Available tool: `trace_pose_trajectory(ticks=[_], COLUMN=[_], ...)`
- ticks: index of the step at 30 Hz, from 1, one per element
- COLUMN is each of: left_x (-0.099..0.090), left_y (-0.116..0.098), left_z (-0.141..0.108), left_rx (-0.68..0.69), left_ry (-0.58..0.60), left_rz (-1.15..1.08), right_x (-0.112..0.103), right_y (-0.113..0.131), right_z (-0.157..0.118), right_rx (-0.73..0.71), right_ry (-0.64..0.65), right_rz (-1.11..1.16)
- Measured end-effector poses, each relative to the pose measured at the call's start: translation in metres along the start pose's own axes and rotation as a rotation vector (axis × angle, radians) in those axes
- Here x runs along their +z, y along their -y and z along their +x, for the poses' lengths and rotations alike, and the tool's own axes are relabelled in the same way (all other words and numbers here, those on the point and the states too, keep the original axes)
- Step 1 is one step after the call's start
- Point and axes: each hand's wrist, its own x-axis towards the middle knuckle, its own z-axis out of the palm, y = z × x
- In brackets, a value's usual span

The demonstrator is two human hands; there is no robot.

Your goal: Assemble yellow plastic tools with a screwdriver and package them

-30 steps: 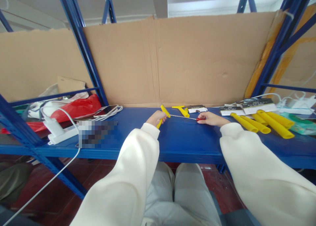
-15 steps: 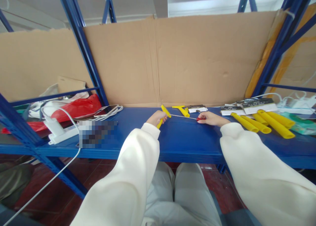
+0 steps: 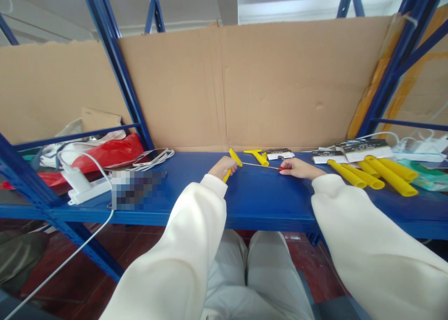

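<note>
My left hand point(image 3: 223, 167) is closed around the handle of a yellow T-shaped scraper point(image 3: 235, 156), with its crosspiece showing past the fingers. My right hand point(image 3: 297, 167) grips a screwdriver point(image 3: 283, 169) by its red handle. The long metal shaft runs left, nearly level, and its end meets the scraper's crosspiece; the exact contact is too small to make out. Just behind the shaft, a second yellow T-shaped scraper point(image 3: 259, 157) lies on the blue shelf point(image 3: 259, 198). A black-and-white card package point(image 3: 279, 154) is beside it.
Several yellow tubes point(image 3: 392, 175) and more card packages point(image 3: 366, 149) lie at the right. To the left are a phone point(image 3: 151, 156), a white power strip point(image 3: 91, 189) with a hanging cable, and a red bag point(image 3: 108, 153). A cardboard sheet point(image 3: 280, 86) closes off the back.
The yellow scraper's crosspiece has tilted very slightly in my left hand. Both hands keep the same hold and nearly the same place.
</note>
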Motion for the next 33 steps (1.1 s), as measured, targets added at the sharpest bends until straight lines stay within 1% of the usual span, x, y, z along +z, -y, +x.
trace_pose_trajectory(ticks=[5,11,13,18,20,24,28,33], left_x=[0.006,0.008,0.007,0.006,0.006,0.006,0.007,0.007], left_y=[0.002,0.003,0.003,0.002,0.002,0.001,0.002,0.002], left_z=[0.002,0.005,0.005,0.003,0.002,0.000,0.001,0.002], left_rx=[0.053,0.086,0.084,0.066,0.064,0.061,0.066,0.075], left_ry=[-0.057,-0.067,-0.074,-0.101,-0.101,-0.108,-0.107,-0.103], left_rz=[0.074,0.125,0.133,0.126,0.120,0.124,0.138,0.145], right_x=[-0.003,-0.004,-0.002,0.007,0.010,0.012,0.009,0.003], right_y=[0.008,0.012,0.013,0.012,0.011,0.011,0.014,0.019], right_z=[-0.002,-0.004,-0.004,-0.003,-0.003,-0.002,-0.003,-0.007], right_rx=[-0.018,-0.021,-0.023,0.007,0.007,-0.026,-0.021,-0.064], right_ry=[0.010,-0.007,-0.010,-0.024,-0.039,-0.083,-0.139,-0.118], right_rz=[-0.114,-0.166,-0.140,0.040,0.057,-0.020,-0.150,-0.183])
